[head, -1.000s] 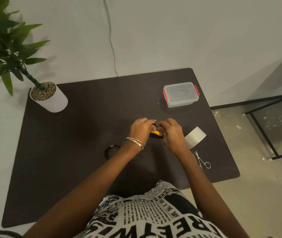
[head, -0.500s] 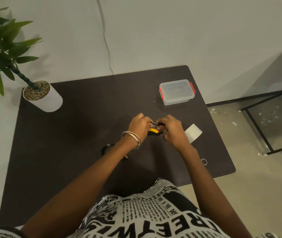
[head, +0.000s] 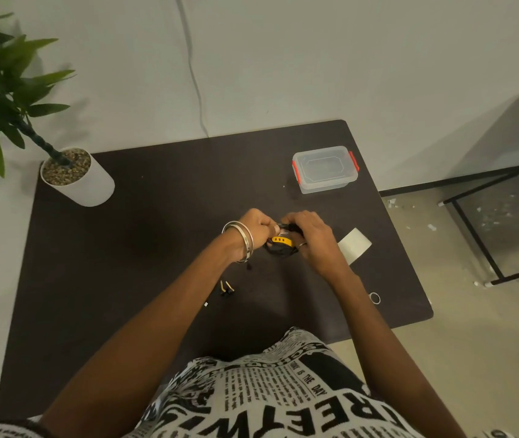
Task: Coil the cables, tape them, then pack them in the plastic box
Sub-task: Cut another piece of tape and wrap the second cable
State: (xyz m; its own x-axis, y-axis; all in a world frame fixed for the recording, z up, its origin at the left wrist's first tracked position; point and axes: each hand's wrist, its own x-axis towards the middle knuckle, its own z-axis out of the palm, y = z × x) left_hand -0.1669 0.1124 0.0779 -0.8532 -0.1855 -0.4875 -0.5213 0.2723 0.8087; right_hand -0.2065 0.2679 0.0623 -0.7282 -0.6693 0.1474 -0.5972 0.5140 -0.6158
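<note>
A coiled black cable [head: 278, 250] with a yellow strap on it is held just above the dark table [head: 144, 241], between both hands. My left hand [head: 256, 230] pinches its left side and my right hand [head: 310, 237] grips its right side. My fingers hide most of the coil. A second black cable [head: 227, 289] lies on the table under my left forearm, mostly hidden. The clear plastic box [head: 325, 169] with red latches stands closed at the far right. A white tape roll [head: 353, 247] lies just right of my right hand.
A potted plant in a white pot [head: 78, 178] stands at the table's far left corner. One scissor handle ring [head: 374, 298] shows beside my right forearm near the right edge. A black metal frame [head: 485, 248] stands on the floor to the right.
The view has shifted, so my right forearm now covers most of the scissors and my left forearm covers the second cable. Both hands stay on the coil, working at its top.
</note>
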